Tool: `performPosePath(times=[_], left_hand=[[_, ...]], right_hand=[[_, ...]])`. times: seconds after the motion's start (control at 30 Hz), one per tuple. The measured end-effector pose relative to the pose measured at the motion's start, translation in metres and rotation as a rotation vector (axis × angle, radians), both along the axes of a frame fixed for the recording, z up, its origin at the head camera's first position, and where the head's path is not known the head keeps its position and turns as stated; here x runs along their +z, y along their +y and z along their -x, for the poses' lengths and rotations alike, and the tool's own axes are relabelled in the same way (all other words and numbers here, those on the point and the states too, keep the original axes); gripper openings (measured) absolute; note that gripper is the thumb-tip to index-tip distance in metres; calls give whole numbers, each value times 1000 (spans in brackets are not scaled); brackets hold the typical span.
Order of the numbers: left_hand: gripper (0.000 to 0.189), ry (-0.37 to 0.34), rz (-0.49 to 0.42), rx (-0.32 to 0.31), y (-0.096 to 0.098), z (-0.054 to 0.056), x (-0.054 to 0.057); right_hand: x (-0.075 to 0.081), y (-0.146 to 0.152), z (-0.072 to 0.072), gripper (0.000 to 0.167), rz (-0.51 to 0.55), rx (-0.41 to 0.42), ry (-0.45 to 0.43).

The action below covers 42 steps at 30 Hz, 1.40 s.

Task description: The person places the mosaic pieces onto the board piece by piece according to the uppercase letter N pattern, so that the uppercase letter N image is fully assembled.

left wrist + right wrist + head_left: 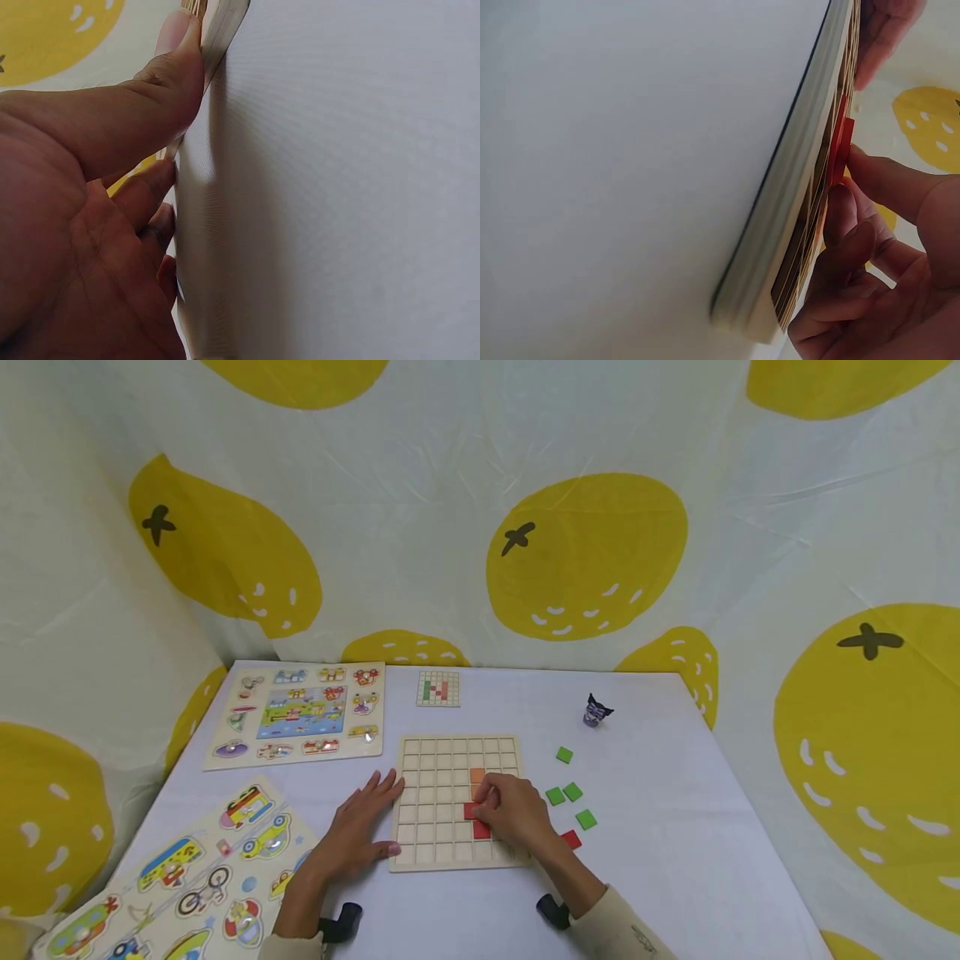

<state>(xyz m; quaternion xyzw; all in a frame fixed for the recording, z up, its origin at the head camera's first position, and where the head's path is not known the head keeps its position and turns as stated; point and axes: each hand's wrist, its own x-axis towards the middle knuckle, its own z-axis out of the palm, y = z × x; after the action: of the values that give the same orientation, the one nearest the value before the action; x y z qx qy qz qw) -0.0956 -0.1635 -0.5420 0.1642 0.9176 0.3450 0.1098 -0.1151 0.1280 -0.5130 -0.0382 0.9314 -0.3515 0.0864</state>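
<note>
A square wooden grid board [417, 852] lies on the white table in the head view. My left hand [356, 831] rests against its left edge with fingers spread and fairly straight; the left wrist view shows the thumb [161, 90] on the rim. Over the board's right half, my right hand [517, 814] pinches a red square tile [470, 811]. In the right wrist view that red tile [843, 150] stands slightly tilted at the grid, between thumb and finger. Another red tile [482, 831] sits in a cell just below, and orange tiles [477, 774] sit above, partly hidden by my fingers.
Right of the board lie several loose green tiles [564, 755] and a red tile [572, 839]. Behind it is a small pattern card [438, 689]. A little dark figurine [596, 711] stands at back right. Two picture puzzle boards [247, 739] occupy the left side.
</note>
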Motion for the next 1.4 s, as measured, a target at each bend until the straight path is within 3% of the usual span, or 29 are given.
performPosePath(times=[0.8,1.03,1.2,1.4], left_hand=[[104,34,-27,11,-2,-3,-5],[102,59,-37,12,0,-5,-6],[103,29,-24,13,-1,-4,-5],[103,59,-28,4,-1,-2,-6]], right_hand=[[-2,-20,5,15,-64,62,34],[-2,-9,4,18,-13,94,-50],[-2,0,3,25,21,114,-46],[-4,4,1,26,41,128,-33]])
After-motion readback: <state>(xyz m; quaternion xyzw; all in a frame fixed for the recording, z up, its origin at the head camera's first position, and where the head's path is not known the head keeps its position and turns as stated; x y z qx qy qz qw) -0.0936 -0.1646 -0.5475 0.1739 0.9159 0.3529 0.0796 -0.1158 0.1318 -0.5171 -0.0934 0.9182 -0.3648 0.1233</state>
